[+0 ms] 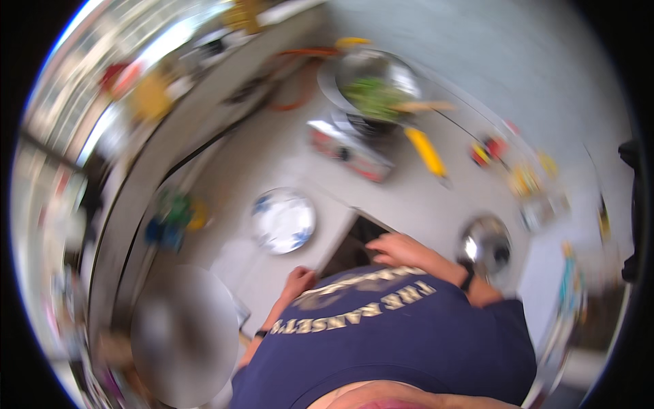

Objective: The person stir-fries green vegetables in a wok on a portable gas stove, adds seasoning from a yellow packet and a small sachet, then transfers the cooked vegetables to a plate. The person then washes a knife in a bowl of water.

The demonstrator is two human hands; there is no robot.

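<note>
Head cam: can't tell L grip [300, 280], R grip [381, 248] state; pan [402, 78] atop stove [349, 153] ahead.

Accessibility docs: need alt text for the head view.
Blurred fisheye view of a person's left hand and right hand near a dark rectangular area in a pale counter; any grip is unclear. Beyond, a pan of greens with a wooden utensil sits on a portable stove; a blue-and-white plate is nearer.

A blurred green-and-blue bundle [172, 217] lies left, near a large pale round object [184, 334].
</note>
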